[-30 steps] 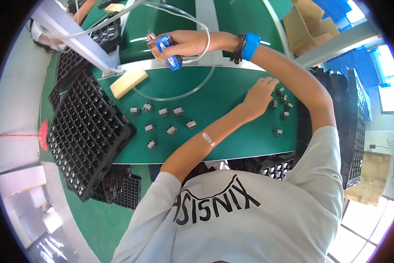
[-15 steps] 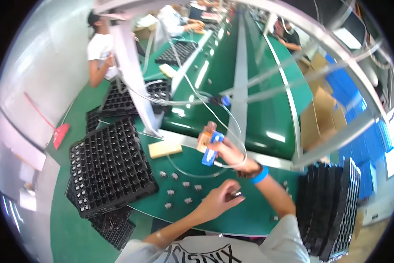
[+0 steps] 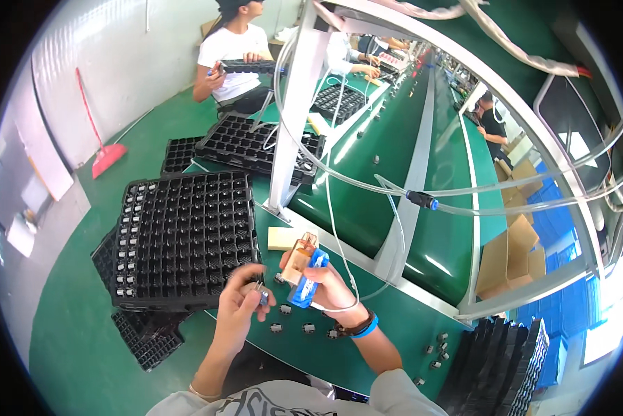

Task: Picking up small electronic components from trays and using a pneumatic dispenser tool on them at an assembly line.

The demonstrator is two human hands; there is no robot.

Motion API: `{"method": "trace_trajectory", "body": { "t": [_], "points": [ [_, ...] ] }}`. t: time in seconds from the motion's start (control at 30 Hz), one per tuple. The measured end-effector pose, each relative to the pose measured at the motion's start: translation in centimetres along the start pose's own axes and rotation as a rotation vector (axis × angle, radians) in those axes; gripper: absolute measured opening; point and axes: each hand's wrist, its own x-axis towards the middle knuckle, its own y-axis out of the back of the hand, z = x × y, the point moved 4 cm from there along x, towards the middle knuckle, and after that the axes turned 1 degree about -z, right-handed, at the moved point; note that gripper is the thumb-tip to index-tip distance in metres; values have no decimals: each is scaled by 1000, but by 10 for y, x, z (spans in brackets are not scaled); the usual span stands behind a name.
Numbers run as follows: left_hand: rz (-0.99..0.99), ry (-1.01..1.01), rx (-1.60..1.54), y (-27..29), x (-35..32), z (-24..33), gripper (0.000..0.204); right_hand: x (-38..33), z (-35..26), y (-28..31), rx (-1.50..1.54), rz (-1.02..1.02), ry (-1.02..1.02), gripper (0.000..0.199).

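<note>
My left hand (image 3: 234,315) is closed, pinching a small silver metal part (image 3: 263,297) between thumb and fingers. My right hand (image 3: 334,290) grips a hand-held fixture with a brass-coloured block (image 3: 298,261) and a blue-wrapped side (image 3: 309,281); a thin clear tube runs from it. The two hands are close together, the metal part just left of the fixture. Several similar small metal parts (image 3: 309,328) lie on the green table below them. Left of my left hand is a large black cell tray (image 3: 193,239), with silver parts in its left-hand columns.
A yellow block (image 3: 280,238) lies behind the fixture. A white metal frame post (image 3: 299,118) rises beside the green conveyor belt (image 3: 367,187). Clear air tubes with a connector (image 3: 422,200) hang across. Stacked black trays (image 3: 495,360) stand at right. Another person (image 3: 239,48) holds a tray.
My view has turned left. My left hand, with the metal part, has moved left toward the black tray, and its fingers have turned upward. My right hand still holds the fixture, now lower.
</note>
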Motion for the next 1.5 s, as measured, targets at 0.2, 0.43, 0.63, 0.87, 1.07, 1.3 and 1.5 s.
{"method": "trace_trajectory", "body": {
  "t": [0.2, 0.43, 0.63, 0.87, 1.07, 1.3, 1.5],
  "points": [
    [-20, -7, -197, 15, -2, -14, 46, -9, -2, 0, -73, 84, -2, 46],
    [-184, 66, -434, -2, -3, -4, 42, -10, 0, 9, -80, 205, 18, 46],
    [-145, -143, -114, -11, -3, 5, 20, -12, -5, 4, 7, 198, 25, 47],
    [-99, -287, 7, -20, -2, 8, 30, -15, 1, 10, 11, 124, -17, 49],
    [-80, -361, 67, -16, 0, 13, 26, -14, -7, 5, -52, 80, 37, 47],
    [-131, -381, 123, -16, -3, 12, 28, -16, -8, -1, -100, 67, 32, 46],
    [-100, -368, 116, -19, -8, 10, 32, -20, -3, -2, -124, 110, 21, 48]
  ]
}}
